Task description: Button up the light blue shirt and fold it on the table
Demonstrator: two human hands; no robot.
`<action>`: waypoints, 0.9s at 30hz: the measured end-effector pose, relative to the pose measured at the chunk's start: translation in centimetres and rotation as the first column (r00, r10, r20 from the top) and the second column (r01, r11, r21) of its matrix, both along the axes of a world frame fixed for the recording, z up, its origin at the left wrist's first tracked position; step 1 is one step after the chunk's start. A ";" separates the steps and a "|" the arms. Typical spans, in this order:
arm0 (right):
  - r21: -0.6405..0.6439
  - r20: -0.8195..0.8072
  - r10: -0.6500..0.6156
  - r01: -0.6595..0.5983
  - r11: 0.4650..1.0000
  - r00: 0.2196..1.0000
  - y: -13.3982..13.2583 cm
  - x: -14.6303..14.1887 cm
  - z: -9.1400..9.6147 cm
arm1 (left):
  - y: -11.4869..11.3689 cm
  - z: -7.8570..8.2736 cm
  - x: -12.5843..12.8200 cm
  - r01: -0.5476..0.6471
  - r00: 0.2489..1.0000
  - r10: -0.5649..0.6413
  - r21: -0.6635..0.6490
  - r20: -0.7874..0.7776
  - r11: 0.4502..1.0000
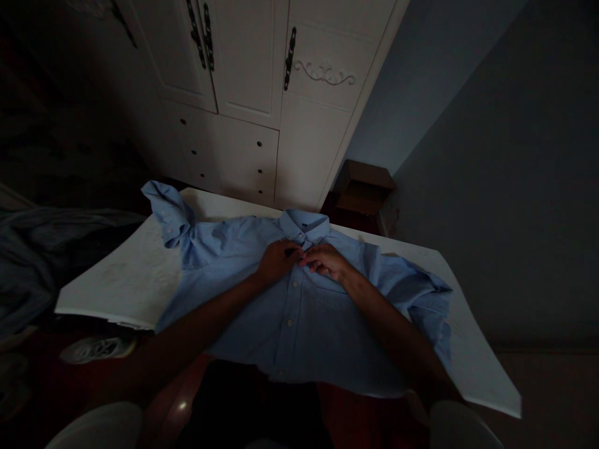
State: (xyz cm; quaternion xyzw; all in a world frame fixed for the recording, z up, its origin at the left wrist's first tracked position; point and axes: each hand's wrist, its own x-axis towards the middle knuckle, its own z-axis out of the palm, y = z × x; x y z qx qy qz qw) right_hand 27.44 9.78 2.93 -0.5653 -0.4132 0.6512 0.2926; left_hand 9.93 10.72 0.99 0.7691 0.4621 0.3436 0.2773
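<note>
- Shirt (262,318): blue, lying front up on the white counter (121,274); its middle serves as the dial's centre.
- Collar (306,222): at 12 o'clock; sleeves at 10 and 3 o'clock.
- Left hand (279,259): fingers pinched together on the placket (291,305), just below the collar.
- Right hand (326,259): fingers likewise clamped there, next to the left's; the exact fold or button gripped cannot be told.
- Wardrobe (243,81): beyond, towards 11 o'clock.
- Box (369,174): brown, at 1 o'clock.

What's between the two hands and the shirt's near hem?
In the head view, the button strip, with pale buttons, runs from left hand and right hand to hem.
</note>
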 end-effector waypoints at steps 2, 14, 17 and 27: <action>0.001 0.010 0.008 -0.008 1.000 1.000 0.0 0.0 0.1 | 0.0 0.3 -0.1 0.000 1.000 0.000 -0.002 -0.012 1.000; 0.019 0.045 0.012 -0.013 1.000 0.999 -0.2 -0.3 0.2 | 0.2 0.7 -0.4 -0.017 0.990 0.011 -0.042 -0.141 0.999; 0.010 0.040 0.019 -0.020 1.000 0.999 -0.1 -0.3 0.2 | 0.2 0.7 -0.4 -0.018 0.991 0.009 -0.059 -0.137 0.998; 0.021 0.053 0.005 -0.006 1.000 0.999 -0.3 -0.5 0.3 | 0.1 0.2 -0.3 0.001 1.000 -0.001 -0.075 -0.007 0.997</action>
